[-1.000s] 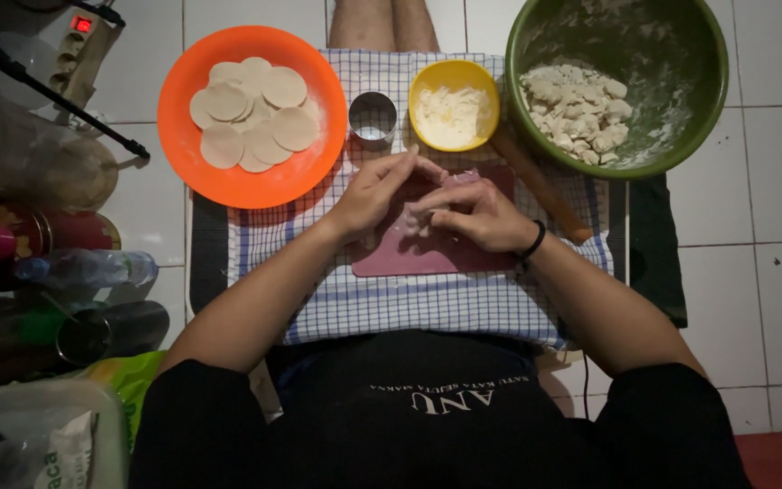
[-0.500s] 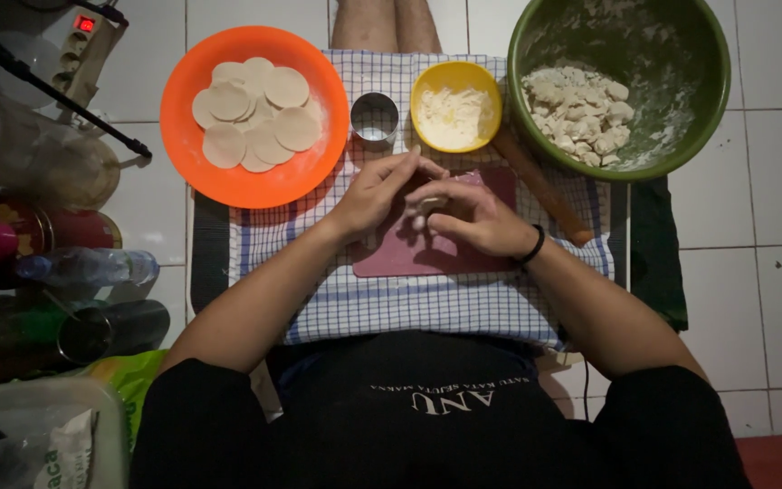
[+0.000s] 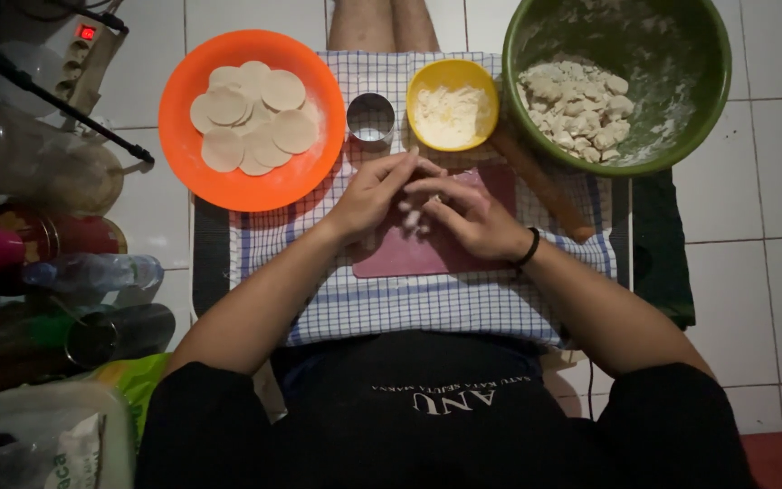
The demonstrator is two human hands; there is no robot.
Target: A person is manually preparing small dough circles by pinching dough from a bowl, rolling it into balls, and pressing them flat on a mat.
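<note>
Both hands, left hand point(image 3: 375, 195) and right hand point(image 3: 468, 215), stay huddled over the maroon board point(image 3: 427, 258), fingers now pinched tighter on a small dough piece point(image 3: 414, 217), orange plate point(image 3: 194, 172) waiting at ten o'clock.

Dough discs point(image 3: 251, 118) on plate point(image 3: 183, 163), perhaps overlapping

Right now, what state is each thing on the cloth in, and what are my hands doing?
Left hand: closed on the dough piece, over the board.
Right hand: closed on the same dough piece.
Dough piece: pinched between both hands.
Orange plate: holding flat dough rounds.
Yellow bowl: part full of flour.
Green bowl: holding dough lumps.
Metal ring cutter: upright, empty.
Rolling pin: lying idle.
</note>
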